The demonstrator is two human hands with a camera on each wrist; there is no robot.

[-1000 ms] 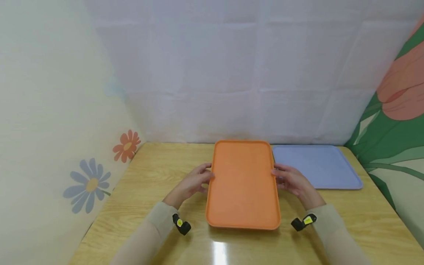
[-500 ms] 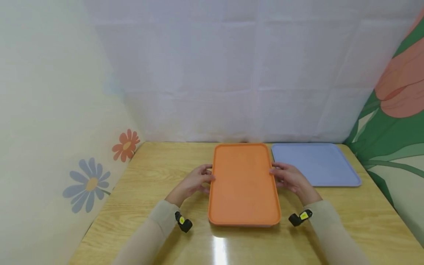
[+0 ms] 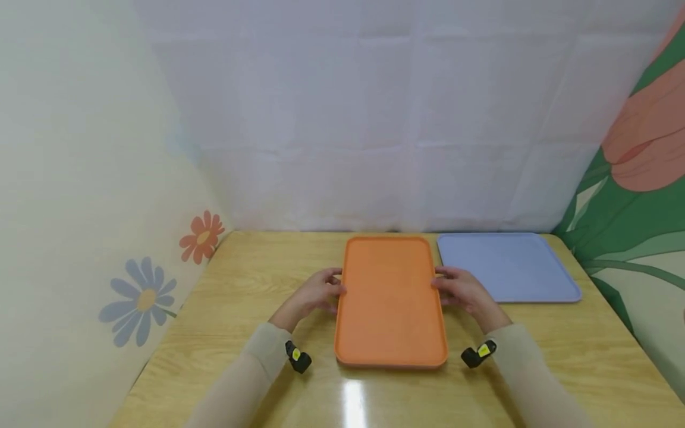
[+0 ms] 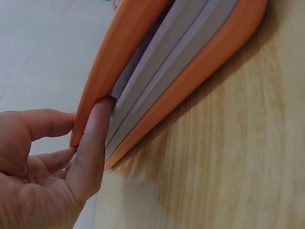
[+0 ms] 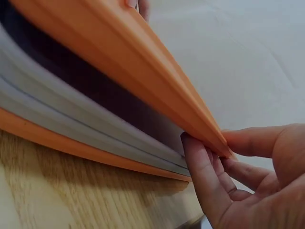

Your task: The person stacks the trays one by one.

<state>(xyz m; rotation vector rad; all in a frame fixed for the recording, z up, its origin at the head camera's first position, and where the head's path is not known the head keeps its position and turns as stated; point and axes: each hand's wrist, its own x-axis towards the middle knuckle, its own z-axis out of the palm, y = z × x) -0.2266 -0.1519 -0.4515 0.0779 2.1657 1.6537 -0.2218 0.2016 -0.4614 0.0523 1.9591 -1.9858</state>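
Note:
An upside-down-or-upright orange tray lies lengthwise before me, held level between both hands. My left hand pinches its left rim, thumb above and fingers beneath. On the opposite rim my right hand pinches it the same way. Both wrist views show a dark gap under this upper tray. Below the gap sit two pale grey trays, stacked closely, and under them another orange tray on the table. The head view hides this lower stack.
A light blue tray lies on the wooden table at the back right, just beyond my right hand. White cloth hangs behind the table's far edge. Flower-patterned walls flank both sides.
The held orange tray has come down a little, its far edge dropping from the cloth to the table's back. Both hands keep their grip and move with it.

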